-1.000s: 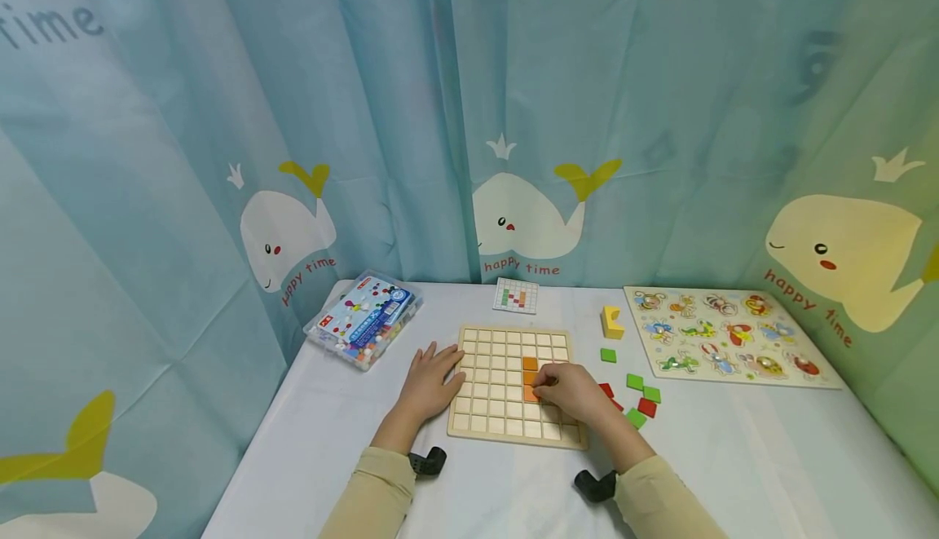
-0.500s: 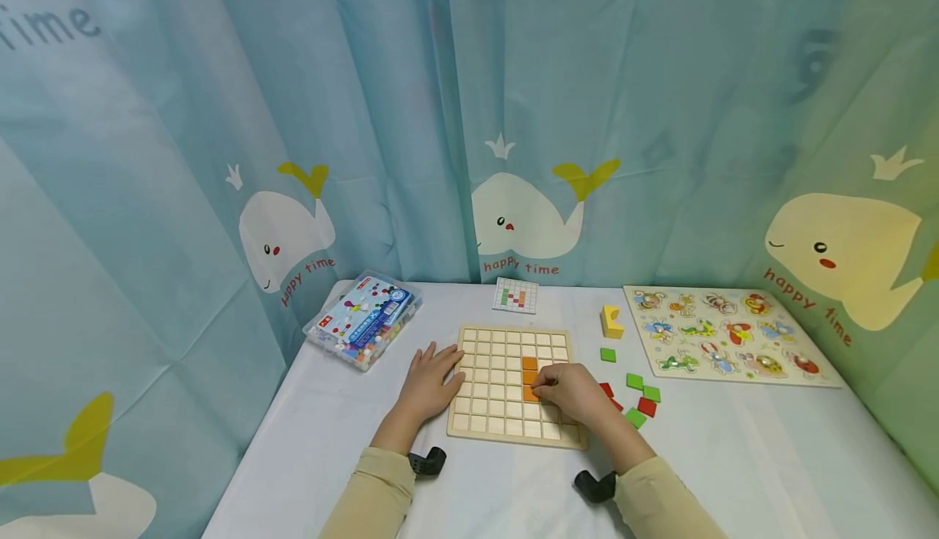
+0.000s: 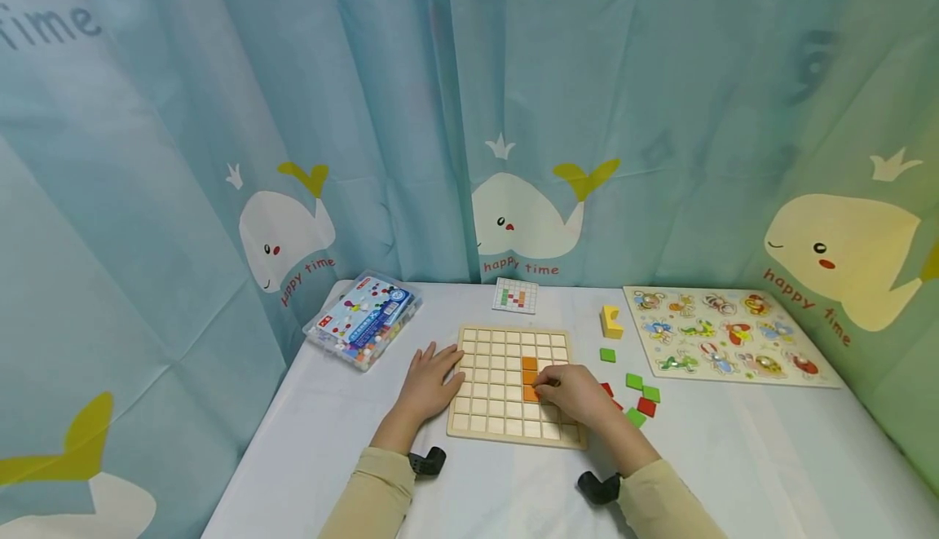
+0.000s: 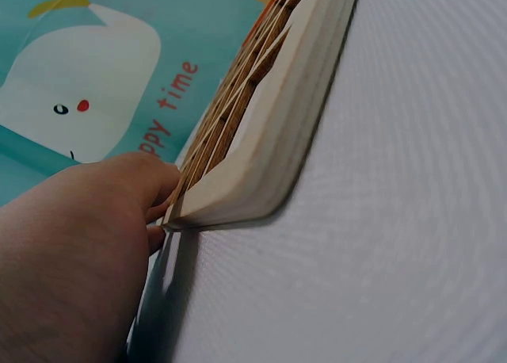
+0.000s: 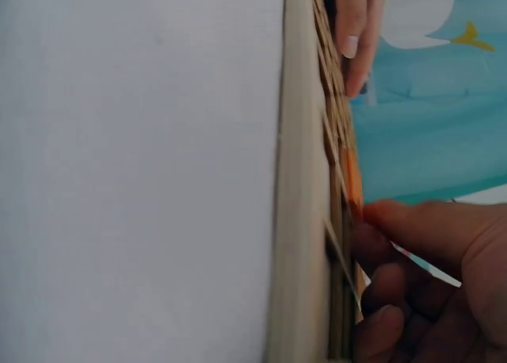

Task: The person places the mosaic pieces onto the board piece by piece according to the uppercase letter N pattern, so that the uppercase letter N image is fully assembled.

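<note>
A pale wooden grid board [image 3: 495, 425] lies flat on the white table. Inside it, a column of orange square tiles [image 3: 529, 364] fills cells right of the middle. My right hand [image 3: 575, 392] reaches over the board's right side, fingers curled, thumb and index fingertip pinching at the nearest orange tile [image 3: 530, 395]. The right wrist view shows the thumb [image 5: 428, 228] right at the orange; its other fingers are bent beneath. My left hand [image 3: 428, 384] rests at the board's left edge with fingers spread and fairly straight. In the left wrist view it touches the board's corner [image 4: 230, 189].
Loose green tiles [image 3: 634, 380] and red tiles [image 3: 646, 407] lie right of the board. Behind them stands a yellow block [image 3: 611, 322], beside an insect puzzle board [image 3: 719, 333]. A small pattern card [image 3: 516, 296] lies behind the board, a clear plastic box [image 3: 364, 319] at the back left.
Very little differs. The right wrist has shifted slightly to the right, its fingertips staying at the nearest orange tile. The left hand and the board have stayed in place.
</note>
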Demonstrator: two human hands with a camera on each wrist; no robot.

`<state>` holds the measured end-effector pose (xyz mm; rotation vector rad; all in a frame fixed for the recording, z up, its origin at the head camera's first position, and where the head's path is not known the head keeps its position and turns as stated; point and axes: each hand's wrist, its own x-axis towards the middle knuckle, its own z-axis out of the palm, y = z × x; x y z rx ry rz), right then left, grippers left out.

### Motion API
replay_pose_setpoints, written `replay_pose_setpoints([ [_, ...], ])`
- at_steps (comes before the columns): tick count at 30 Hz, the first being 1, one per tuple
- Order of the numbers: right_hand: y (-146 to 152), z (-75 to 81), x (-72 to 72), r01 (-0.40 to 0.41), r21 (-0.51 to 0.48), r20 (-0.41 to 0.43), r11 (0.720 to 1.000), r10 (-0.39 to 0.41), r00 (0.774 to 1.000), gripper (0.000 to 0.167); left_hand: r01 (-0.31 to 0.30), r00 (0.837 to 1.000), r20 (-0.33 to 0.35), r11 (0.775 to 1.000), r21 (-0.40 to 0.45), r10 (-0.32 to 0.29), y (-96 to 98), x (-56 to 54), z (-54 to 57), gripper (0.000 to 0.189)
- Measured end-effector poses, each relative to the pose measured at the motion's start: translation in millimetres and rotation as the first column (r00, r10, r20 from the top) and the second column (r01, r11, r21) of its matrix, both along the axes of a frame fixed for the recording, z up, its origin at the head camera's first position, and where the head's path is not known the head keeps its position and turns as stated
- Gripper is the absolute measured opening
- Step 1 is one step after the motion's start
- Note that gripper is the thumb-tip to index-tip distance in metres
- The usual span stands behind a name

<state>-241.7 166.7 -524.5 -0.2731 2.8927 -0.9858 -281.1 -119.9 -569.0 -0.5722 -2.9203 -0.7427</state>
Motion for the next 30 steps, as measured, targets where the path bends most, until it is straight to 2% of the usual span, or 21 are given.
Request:
replay_pose_setpoints([
  [5,10,9.4,4.0,0.014,-0.028,0.063,1.000,-0.013,0.998,0.006,0.002,1.000,0.000,1.000,0.003,-0.002,0.5,0.2,0.0,0.049],
  [10,29,20.1,8.3,0.009,-0.036,0.049,0.999,-0.008,0.999,0.008,0.002,1.000,0.010,1.000,0.004,-0.002,1.5,0.4,0.7,0.049],
  [19,77,34.3,18.6,0.090,-0.012,0.113,0.996,-0.088,0.990,0.022,-0.003,1.000,0.013,1.000,-0.006,0.003,1.4,-0.2,-0.5,0.050],
  [30,135,31.2,32.8,0.105,0.025,0.098,0.994,-0.107,0.989,0.028,-0.007,1.000,0.020,1.000,-0.008,0.007,-0.1,-0.3,-0.1,0.049],
])
